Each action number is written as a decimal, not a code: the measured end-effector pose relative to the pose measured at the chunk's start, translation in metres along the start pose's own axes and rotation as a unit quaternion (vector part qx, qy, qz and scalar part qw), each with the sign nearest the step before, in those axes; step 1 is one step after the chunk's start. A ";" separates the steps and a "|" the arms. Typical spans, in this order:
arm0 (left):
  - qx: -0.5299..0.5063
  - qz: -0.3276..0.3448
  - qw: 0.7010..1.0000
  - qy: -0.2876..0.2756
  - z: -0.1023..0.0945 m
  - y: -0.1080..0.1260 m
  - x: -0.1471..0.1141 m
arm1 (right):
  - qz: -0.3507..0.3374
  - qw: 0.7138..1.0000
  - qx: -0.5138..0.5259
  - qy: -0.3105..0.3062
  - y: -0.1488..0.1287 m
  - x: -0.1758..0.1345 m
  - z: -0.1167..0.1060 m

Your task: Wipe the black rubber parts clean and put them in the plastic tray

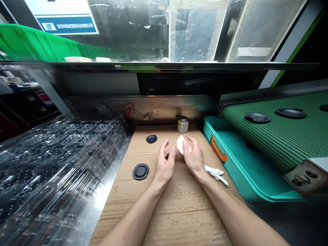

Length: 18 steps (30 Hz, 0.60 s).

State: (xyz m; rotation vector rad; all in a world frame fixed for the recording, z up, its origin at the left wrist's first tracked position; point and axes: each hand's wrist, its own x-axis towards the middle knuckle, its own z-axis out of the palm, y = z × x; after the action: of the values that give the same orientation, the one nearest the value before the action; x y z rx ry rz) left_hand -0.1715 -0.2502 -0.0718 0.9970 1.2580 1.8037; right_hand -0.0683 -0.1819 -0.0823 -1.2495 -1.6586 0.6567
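My right hand [194, 157] grips a thin white round disc [180, 145] between thumb and fingers, with the disc tilted up. Facing it, my left hand [164, 165] is half curled, thumb and fingers apart; the dark patch between them is too small to make out. Left of that hand, a round black lid [140, 171] lies on the cardboard [179, 218], and a smaller black lid [151, 138] lies farther back. A small white bottle with a dark top [182, 125] stands beyond my hands. White gloves [215, 173] lie beside my right wrist.
At right, a teal bin [237, 171] with an orange handle [218, 149] sits under a green conveyor belt [276, 133] carrying black lids [257, 118]. Stacked clear plastic trays [51, 164] fill the left. A metal shelf edge [164, 67] crosses above, holding a green crate [36, 42].
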 end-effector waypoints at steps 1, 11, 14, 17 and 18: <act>-0.064 -0.057 0.996 0.021 0.000 -0.003 0.004 | 0.001 0.999 0.034 -0.018 -0.003 -0.005 0.003; -0.314 -0.233 0.920 -0.038 -0.012 -0.003 0.014 | -0.062 0.989 -0.080 -0.105 -0.014 -0.020 0.005; -0.306 -0.230 0.924 -0.025 -0.011 -0.006 0.013 | -0.064 0.988 -0.093 -0.108 -0.012 -0.018 0.004; -0.293 -0.221 0.930 -0.025 -0.009 -0.009 0.012 | -0.099 0.983 -0.076 -0.132 -0.014 -0.021 0.006; -0.292 -0.223 0.929 -0.034 -0.009 -0.009 0.011 | -0.097 0.984 -0.082 -0.126 -0.014 -0.021 0.006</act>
State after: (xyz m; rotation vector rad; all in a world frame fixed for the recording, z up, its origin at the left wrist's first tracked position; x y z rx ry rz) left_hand -0.1831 -0.2417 -0.0803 0.3911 0.7428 1.6089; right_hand -0.0790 -0.2054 -0.0808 -1.1334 -2.0517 0.5858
